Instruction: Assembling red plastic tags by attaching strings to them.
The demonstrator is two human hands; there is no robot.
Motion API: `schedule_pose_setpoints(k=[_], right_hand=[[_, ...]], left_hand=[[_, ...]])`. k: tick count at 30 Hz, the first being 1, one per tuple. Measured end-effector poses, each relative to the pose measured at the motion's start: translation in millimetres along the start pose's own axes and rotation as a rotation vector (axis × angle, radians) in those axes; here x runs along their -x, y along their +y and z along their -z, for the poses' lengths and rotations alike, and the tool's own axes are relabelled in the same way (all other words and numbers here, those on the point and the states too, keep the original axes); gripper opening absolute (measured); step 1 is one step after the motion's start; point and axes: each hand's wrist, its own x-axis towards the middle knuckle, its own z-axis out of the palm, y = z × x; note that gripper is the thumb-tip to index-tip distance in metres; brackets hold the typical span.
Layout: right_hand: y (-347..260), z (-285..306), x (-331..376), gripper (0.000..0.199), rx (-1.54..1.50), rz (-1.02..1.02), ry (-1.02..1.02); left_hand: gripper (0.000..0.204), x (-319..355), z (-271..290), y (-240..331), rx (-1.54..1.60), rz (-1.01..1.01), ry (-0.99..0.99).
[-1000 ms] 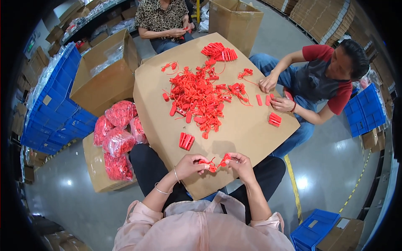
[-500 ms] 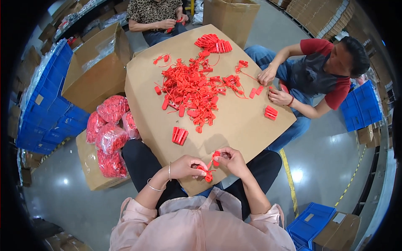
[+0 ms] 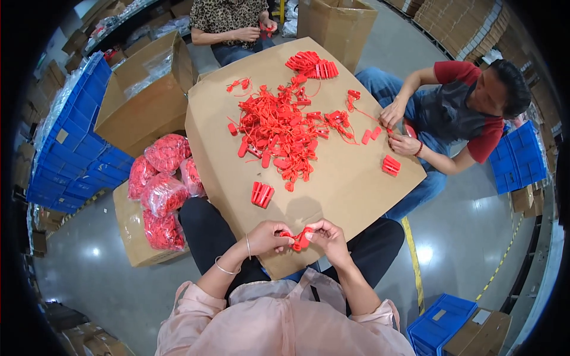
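Note:
Over the near corner of the cardboard-topped table (image 3: 347, 190), my left hand (image 3: 268, 238) pinches a red cord bundle (image 3: 287, 235). Close beside it, my right hand (image 3: 330, 242) grips a small flat red plastic piece (image 3: 304, 238) between thumb and fingers. Cord and piece meet between my fingertips; the exact join is too small to make out. Just beyond my hands lies a neat row of slim red pieces (image 3: 262, 194). Farther up, a tangled heap of red corded pieces (image 3: 279, 133) covers the middle of the cardboard.
At right a co-worker (image 3: 469, 101) handles red pieces near another small row (image 3: 390, 165). A second person (image 3: 228, 29) works at the far side. Bagged red items (image 3: 163, 199) sit on a carton at left. Blue crates (image 3: 77, 142) and an open carton (image 3: 145, 95) stand behind them.
My hands have drawn closer together, bringing the cord bundle and the red piece up against each other. The whole view has shifted slightly.

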Motion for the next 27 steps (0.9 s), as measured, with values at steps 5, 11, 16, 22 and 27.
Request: schedule_pose_setpoints(k=[5,11,16,22,27], right_hand=[[12.1,-2.8,2.2,0.010,-0.012,0.042,0.050],[25.0,-2.7,6.7,0.012,-0.105,-0.047,0.081],[36.3,-4.7,14.6,0.015,-0.158,-0.169,0.125],[21.7,15.5,17.7,0.016,-0.004,-0.340,-0.151],[-0.8,27.7,9.6,0.024,-0.245,-0.543,-0.145]], left_hand=[[0.014,0.8,-3.2,7.6,0.154,-0.032,0.013],[0.016,-0.6,-6.5,-4.9,0.185,-0.144,0.026],[0.017,-3.3,-10.1,-14.4,0.233,-0.121,0.002],[0.023,-7.7,-10.5,-16.5,0.190,-0.144,-0.096],[0.030,2.3,12.1,-23.9,0.250,-0.130,0.015]])
